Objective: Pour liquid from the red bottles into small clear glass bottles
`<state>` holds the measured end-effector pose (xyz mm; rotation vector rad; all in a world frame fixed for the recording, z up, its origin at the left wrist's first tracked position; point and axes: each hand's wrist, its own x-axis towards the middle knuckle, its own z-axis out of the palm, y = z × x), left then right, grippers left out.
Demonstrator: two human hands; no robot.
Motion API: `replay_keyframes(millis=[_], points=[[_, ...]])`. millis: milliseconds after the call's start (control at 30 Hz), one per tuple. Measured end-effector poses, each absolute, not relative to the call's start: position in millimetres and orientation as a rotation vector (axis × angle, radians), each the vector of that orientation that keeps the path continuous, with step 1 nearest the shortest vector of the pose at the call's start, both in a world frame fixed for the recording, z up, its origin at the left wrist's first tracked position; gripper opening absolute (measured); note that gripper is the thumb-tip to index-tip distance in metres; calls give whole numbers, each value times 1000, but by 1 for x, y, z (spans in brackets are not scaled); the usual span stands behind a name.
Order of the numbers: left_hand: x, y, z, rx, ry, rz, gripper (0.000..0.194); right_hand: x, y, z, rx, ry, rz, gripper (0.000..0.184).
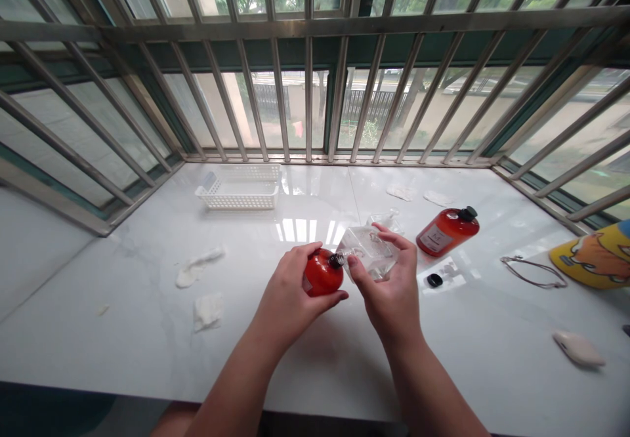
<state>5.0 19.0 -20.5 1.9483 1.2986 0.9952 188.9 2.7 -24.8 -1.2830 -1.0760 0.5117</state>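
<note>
My left hand [288,279] is wrapped round an orange-red bottle [323,274], which is tipped to the right. Its black threaded neck has no cap and meets the mouth of a clear plastic bottle [367,248]. That clear bottle lies tilted in my right hand [394,279], with the thumb near its neck and the fingers along its far side. Whether liquid is flowing between the two necks is too small to tell. A loose black cap [434,280] rests on the table to the right of my right hand.
Another orange-red bottle [447,231], capped, is at the right. A white basket [240,189] stands at the back left. Crumpled tissue [207,311] lies at the left. Further right are a cord loop [534,273], a yellow cylinder [593,256] and a pale case [579,348]. Metal bars [315,28] line the windows.
</note>
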Motion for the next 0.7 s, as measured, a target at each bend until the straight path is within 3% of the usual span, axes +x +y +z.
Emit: replay_keyframes(millis=[700], points=[[4, 21, -25, 1951, 1288, 1011, 81, 189, 1, -22, -1313, -1105, 473, 59]])
